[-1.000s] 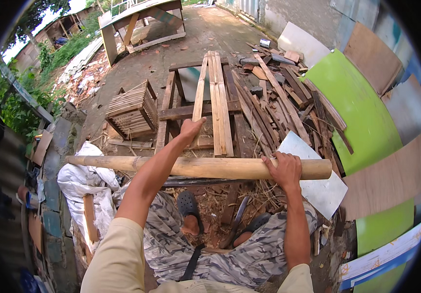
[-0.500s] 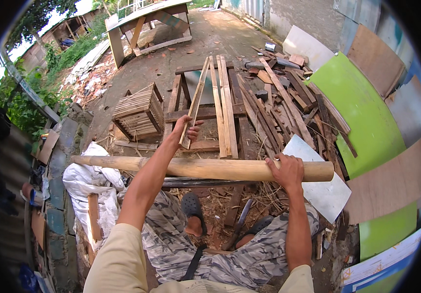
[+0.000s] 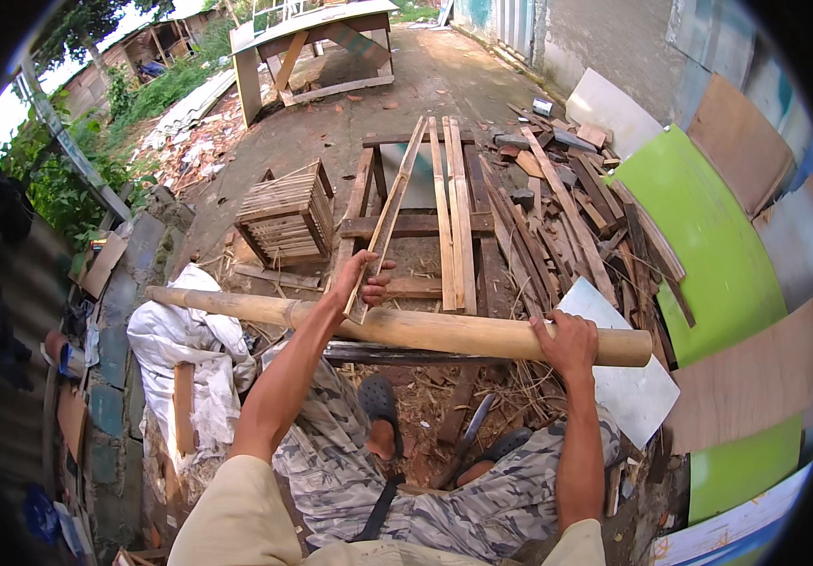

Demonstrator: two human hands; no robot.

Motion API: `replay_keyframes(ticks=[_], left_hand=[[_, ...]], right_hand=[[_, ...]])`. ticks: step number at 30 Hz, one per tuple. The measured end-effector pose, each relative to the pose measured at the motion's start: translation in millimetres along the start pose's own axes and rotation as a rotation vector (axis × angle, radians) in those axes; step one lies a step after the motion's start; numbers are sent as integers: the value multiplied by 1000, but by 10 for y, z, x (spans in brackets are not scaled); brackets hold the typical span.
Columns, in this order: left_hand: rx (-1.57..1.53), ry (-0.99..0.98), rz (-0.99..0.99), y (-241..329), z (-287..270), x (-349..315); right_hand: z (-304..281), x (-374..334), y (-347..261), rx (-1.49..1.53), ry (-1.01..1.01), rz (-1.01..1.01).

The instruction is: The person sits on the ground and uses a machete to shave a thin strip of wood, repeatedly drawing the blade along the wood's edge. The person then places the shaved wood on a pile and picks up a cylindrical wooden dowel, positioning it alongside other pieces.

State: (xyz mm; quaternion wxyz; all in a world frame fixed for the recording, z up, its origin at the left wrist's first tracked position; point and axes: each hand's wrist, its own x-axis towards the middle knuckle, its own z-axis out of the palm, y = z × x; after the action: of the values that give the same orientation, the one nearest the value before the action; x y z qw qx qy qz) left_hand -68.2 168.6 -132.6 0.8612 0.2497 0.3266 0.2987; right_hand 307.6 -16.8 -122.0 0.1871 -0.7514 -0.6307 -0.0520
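Note:
My left hand (image 3: 366, 282) is closed around the near end of a split bamboo strip (image 3: 393, 209), which slants away over a low wooden frame (image 3: 416, 226). A thick bamboo pole (image 3: 444, 330) lies crosswise in front of my knees, its thicker end to the right. My right hand (image 3: 569, 345) grips the pole near that end, fingers over its top. The strip's near end overlaps the pole in view; whether they touch I cannot tell. Several more bamboo strips (image 3: 454, 217) lie lengthwise on the frame. A large knife (image 3: 472, 432) rests between my feet.
A slatted wooden crate (image 3: 284, 217) stands left of the frame, near a white sack (image 3: 180, 349). Scrap wood (image 3: 557, 208) is piled to the right, beside green panels (image 3: 708, 217) and a pale metal sheet (image 3: 628, 387). A table (image 3: 322, 28) stands farther back.
My left hand has drawn the bamboo strip a little toward me, so its near end now overlaps the pole. My right hand stays on the pole. The whole view has shifted slightly.

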Motion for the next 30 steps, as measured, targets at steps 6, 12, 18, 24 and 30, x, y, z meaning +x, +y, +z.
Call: replay_keyframes(ticks=[6,12,18,24,30], left_hand=[[331,300,227,-300,464,-368],[788,540,477,-397,755,-206],[1312,771,406,-269,511,391],[1421,783,237,-224,355,835],[1487,757,106,-480,358,1024]], right_hand=[[45,-17,-5,-1,42,-25],[43,-41,19,4,82,-35],[84,-31,34,6,91,-30],[94,-28,30,-2,108,-48],[66,-68,17,10,96,-25]])
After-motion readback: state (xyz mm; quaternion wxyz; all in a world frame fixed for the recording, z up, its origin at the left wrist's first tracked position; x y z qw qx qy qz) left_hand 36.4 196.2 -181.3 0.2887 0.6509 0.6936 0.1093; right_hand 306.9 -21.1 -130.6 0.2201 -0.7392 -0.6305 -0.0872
